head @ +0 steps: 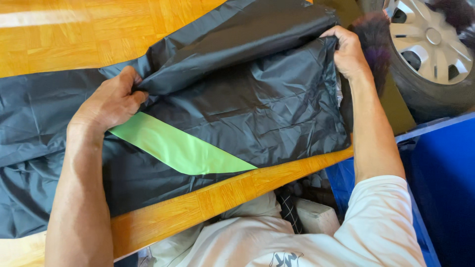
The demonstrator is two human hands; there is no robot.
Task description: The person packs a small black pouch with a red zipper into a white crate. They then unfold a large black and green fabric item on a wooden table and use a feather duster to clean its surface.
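Note:
A large black fabric cover (247, 109) with a light green stripe (183, 148) lies spread over a wooden table (198, 207). My left hand (111, 101) pinches a folded edge of the fabric at the left. My right hand (349, 54) grips the fabric's upper right corner, where the top layer is turned back over itself. More of the black cover (29, 148) trails off to the left across the table.
A car wheel with a silver hubcap (430, 44) stands at the upper right, with a dark feather duster (371, 44) beside it. A blue bin (440, 188) sits at the right below the table edge. My white shirt fills the bottom.

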